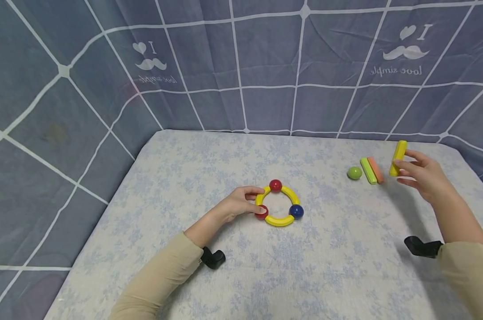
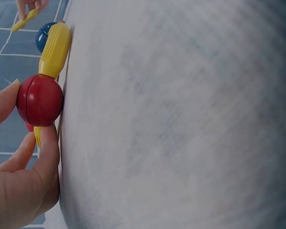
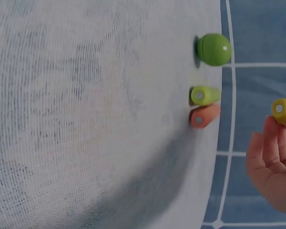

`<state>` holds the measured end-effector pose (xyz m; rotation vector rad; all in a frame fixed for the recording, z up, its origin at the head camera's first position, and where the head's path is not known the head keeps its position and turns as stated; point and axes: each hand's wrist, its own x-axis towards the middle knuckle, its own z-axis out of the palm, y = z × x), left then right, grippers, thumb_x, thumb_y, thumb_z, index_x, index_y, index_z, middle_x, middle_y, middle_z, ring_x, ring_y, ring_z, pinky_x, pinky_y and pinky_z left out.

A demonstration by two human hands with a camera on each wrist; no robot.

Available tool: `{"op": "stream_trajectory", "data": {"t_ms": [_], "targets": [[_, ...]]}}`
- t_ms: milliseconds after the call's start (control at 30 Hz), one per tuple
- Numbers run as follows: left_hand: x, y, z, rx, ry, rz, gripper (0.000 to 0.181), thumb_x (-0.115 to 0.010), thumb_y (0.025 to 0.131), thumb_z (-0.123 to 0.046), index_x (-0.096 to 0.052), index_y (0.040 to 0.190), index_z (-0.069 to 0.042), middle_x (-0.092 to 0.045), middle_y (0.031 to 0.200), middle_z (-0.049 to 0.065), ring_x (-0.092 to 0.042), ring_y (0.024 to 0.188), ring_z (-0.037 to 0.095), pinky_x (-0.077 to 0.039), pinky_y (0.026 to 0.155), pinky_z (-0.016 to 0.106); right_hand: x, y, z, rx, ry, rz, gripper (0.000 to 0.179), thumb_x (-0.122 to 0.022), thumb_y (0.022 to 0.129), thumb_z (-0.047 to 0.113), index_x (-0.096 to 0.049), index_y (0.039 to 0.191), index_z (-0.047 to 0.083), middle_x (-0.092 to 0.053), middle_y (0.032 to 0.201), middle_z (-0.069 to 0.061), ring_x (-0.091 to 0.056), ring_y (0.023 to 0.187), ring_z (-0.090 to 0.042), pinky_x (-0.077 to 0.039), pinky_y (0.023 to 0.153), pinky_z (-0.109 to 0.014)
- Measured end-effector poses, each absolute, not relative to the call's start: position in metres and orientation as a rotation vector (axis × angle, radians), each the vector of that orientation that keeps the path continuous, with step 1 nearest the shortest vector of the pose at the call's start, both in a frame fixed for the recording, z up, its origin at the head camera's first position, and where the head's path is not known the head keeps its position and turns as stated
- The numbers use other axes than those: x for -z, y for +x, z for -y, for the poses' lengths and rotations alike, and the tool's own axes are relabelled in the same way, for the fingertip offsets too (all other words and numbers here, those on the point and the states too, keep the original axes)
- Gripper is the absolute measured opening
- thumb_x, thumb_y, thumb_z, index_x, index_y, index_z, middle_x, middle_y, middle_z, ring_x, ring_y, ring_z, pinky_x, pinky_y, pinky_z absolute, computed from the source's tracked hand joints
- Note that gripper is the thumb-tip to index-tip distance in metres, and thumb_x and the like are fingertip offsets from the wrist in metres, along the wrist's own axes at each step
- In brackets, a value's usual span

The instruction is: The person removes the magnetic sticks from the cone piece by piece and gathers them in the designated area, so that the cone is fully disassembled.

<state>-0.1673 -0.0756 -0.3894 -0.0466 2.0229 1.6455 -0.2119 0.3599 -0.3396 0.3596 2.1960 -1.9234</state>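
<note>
A ring of curved yellow rods (image 1: 279, 221) joined by two red balls and a blue ball (image 1: 296, 211) lies mid-table. My left hand (image 1: 234, 204) grips its left side, with thumb and fingers around the nearer red ball (image 2: 39, 101) and the rod beside it. The other red ball (image 1: 275, 185) is at the ring's far side. Over the table's right side, my right hand (image 1: 422, 176) pinches a straight yellow rod (image 1: 398, 158), raised above the cloth. A grey disc shows in that rod's end (image 3: 279, 109) in the right wrist view.
Left of my right hand, a green ball (image 1: 354, 173), a light green rod (image 1: 368, 170) and an orange rod (image 1: 375, 170) lie on the patterned tablecloth (image 1: 325, 266). The two rods are side by side. A blue-grey gridded curtain (image 1: 265, 58) hangs behind the table and along its left.
</note>
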Motion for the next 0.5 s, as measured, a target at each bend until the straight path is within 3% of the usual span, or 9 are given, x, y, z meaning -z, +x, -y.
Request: {"op": "stream_trajectory", "data": {"t_ms": [300,400,500], "targets": [[0.39,-0.168,0.075,-1.645,-0.032,-2.018,0.052,-0.074,0.074,0.004,-0.058,0.123,-0.004,-0.053,0.113,0.013,-0.052,0.089,0.018,-0.049,0.067,0.021,0.356,-0.217,-0.378,1.67,0.343,-2.296,0.089,-0.061,0.089,0.033,-0.002,0.149,0.005,-0.045,0.091,0.017,-0.054,0.07,0.0,-0.05,0.064,-0.017],[0.389,-0.168,0.075,-1.65,-0.036,-2.014,0.051,-0.073,0.075,0.006,-0.058,0.123,-0.003,-0.053,0.113,0.014,-0.052,0.089,0.018,-0.05,0.068,0.021,0.362,-0.219,-0.381,1.593,0.335,-2.351,0.086,-0.057,0.091,0.034,-0.002,0.149,0.002,-0.043,0.096,0.012,-0.053,0.07,0.001,-0.05,0.065,-0.017],[0.391,-0.168,0.075,-1.648,-0.044,-2.016,0.051,-0.073,0.075,0.005,-0.058,0.122,-0.004,-0.052,0.112,0.014,-0.051,0.089,0.018,-0.05,0.069,0.022,0.369,-0.222,-0.382,1.519,0.336,-2.408,0.082,-0.054,0.093,0.034,-0.003,0.148,0.0,-0.04,0.105,-0.001,-0.052,0.07,0.001,-0.05,0.065,-0.019]]}}
